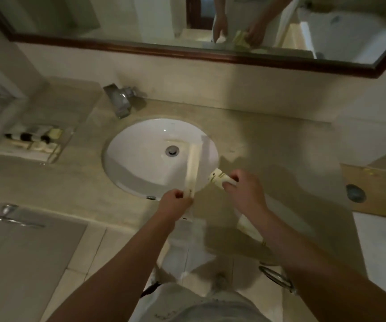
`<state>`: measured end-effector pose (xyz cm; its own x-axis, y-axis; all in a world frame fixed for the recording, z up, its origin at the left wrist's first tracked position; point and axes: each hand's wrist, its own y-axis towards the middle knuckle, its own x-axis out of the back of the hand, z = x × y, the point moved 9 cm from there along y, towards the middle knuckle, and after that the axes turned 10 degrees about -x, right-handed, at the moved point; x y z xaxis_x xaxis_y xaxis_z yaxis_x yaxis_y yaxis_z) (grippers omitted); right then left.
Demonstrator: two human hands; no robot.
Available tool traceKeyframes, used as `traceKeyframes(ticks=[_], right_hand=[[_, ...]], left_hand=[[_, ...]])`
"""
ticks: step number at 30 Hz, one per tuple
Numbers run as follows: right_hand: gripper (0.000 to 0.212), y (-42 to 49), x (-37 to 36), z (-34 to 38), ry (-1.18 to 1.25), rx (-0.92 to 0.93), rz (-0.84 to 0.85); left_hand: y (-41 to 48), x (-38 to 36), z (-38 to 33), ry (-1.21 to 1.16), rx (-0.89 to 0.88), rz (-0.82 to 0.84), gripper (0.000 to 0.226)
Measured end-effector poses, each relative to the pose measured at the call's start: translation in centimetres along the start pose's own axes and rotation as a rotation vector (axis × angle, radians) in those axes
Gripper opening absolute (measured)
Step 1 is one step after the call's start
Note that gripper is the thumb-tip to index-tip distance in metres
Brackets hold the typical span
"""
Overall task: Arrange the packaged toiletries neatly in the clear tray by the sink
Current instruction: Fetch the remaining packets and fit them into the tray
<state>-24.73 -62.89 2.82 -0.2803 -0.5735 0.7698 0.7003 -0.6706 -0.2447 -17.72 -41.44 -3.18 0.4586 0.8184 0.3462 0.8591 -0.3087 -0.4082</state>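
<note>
My left hand (175,202) grips the near end of a long, flat cream packet (193,169) that points away over the white sink basin (141,159). My right hand (243,189) holds a small cream box with dark print (217,178) over the basin's right rim. The clear tray (57,152) sits far left on the counter. It holds small bottles with black caps (26,136) and several cream packets (45,147).
A chrome tap (120,101) stands behind the basin. A mirror with a dark wood frame (187,51) runs along the wall. Beige counter (268,147) stretches right of the sink. A towel ring (278,278) hangs below the counter front; a drawer handle (16,219) is lower left.
</note>
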Motion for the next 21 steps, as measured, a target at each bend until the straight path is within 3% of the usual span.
traceKeyframes(ticks=[9, 15, 21], right_hand=[[0.01, -4.0, -13.1, 18.6, 0.069, 0.245, 0.263], [0.008, -7.8, -23.8, 29.9, 0.152, 0.192, 0.403], [0.012, -7.8, -29.6, 35.5, 0.175, 0.125, 0.431]], left_hand=[[0.8, 17.9, 2.8, -0.359, 0.035, -0.212, 0.013], [1.4, 32.3, 6.9, -0.461, 0.038, -0.242, 0.016], [3.0, 40.4, 9.7, -0.596, 0.091, -0.3, 0.023]])
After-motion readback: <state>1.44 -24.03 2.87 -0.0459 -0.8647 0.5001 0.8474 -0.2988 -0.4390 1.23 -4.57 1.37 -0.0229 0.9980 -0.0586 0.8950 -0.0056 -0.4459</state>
